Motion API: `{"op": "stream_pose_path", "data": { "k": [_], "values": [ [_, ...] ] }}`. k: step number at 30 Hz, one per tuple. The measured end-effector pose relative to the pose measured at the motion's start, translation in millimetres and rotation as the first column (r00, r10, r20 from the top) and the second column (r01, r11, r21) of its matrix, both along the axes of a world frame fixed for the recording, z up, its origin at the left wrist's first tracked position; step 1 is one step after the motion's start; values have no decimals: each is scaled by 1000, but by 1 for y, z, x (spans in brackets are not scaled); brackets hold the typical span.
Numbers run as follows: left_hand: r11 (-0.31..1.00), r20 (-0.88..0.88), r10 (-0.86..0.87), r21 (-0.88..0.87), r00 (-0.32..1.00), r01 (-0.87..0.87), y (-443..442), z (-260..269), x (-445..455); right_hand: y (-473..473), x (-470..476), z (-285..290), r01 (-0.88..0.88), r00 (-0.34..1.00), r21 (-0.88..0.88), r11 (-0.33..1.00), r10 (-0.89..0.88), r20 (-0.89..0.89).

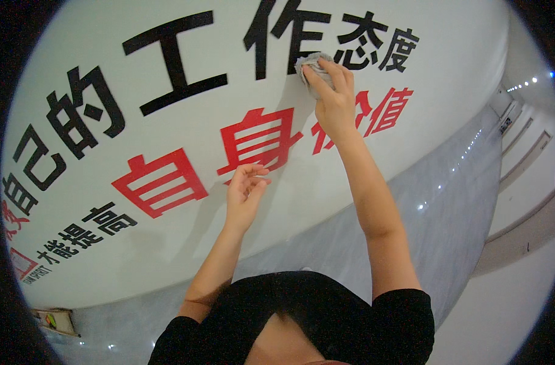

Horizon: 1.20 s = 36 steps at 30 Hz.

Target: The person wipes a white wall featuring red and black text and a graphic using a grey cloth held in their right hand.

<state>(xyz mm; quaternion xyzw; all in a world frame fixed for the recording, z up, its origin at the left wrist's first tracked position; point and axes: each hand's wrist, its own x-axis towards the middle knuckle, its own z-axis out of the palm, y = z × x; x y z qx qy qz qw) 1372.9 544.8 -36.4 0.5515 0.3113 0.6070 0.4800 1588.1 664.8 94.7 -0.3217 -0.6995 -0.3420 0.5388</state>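
My right hand (334, 98) grips a crumpled grey cloth (315, 68) and holds it against a white wall (177, 132). The cloth lies over the lower right part of a large black character (261, 43). Below it, red characters (259, 141) run across the same wall, some partly covered by my right hand and wrist. My left hand (248, 191) is raised in front of the red lettering, its fingers loosely curled and apart, with nothing in it. Whether its fingertips touch the wall I cannot tell.
A grey, glossy floor (332, 242) runs along the wall's base and reflects ceiling lights. On it at the lower left lies a box-like object (56, 321) with coloured items. Another white wall with doorways (528, 150) stands on the right.
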Motion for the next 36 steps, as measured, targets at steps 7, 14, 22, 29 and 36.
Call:
{"op": "stream_pose_path", "data": {
  "k": [7,14,22,29,36],
  "values": [
    [999,-13,-32,32,999,33,16,-2,71,28,54,76,-2,997,200,980,18,-78],
    [998,-21,34,61,999,-33,24,1,121,74,98,90,-58,991,271,961,22,135],
    [995,-81,101,23,992,-100,23,-1,164,85,151,69,-30,997,193,981,44,-69],
    [985,-89,169,37,981,-167,20,10,172,77,94,76,-26,984,255,967,70,-164],
    [983,-130,185,21,974,-183,20,6,158,66,64,23,-156,988,274,949,143,64]
  ]
}}
